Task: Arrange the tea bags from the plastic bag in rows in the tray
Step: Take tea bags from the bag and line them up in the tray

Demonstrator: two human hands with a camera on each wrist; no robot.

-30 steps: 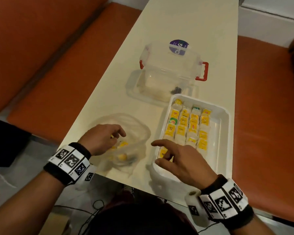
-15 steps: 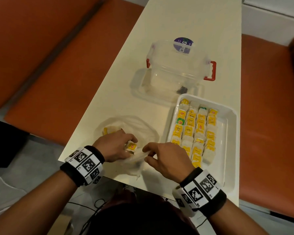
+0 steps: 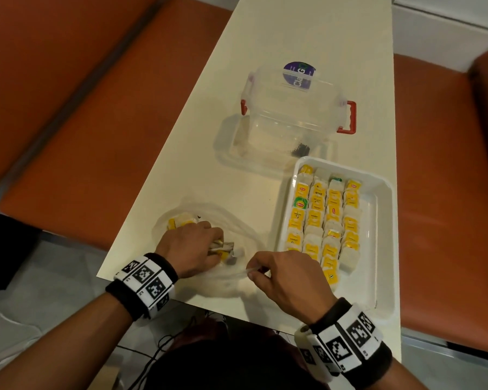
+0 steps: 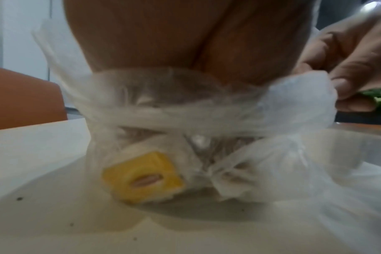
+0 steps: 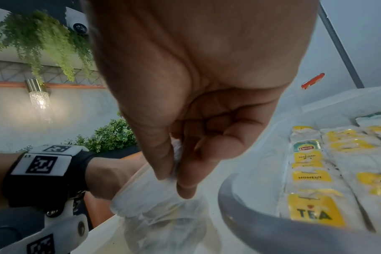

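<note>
While my left hand (image 3: 190, 249) sits inside the mouth of the plastic bag (image 3: 226, 229), its grip is curled around a small bunch of tea bags (image 3: 221, 247), and the wrist view shows one yellow tag (image 4: 142, 177) pressed against the film just under the fingers. My right hand (image 3: 288, 277) is beside the bag on the tray side, thumb and forefinger pinching the bag's rim (image 5: 174, 173) and holding it taut; the other fingers are folded into the palm.

I take the white tray (image 3: 383, 249) as my landmark. It lies on the pale bench (image 3: 307, 38) at the near right corner. Rows of tea bags (image 3: 324, 218) fill its left part in four columns, yellow tags up, with one green tag among them; the strip along its right wall is bare. The plastic bag lies on the bench to the left of the tray, near the bench's front edge, with a few more tea bags (image 3: 181, 220) showing at its far left end. Beyond the tray's far edge stands a clear storage box (image 3: 293, 108) with red latches and a purple label, resting on what looks like its own lid, though the clear plastic makes that hard to judge. Something small and dark (image 3: 300, 150) lies in there near the tray's far corner.
</note>
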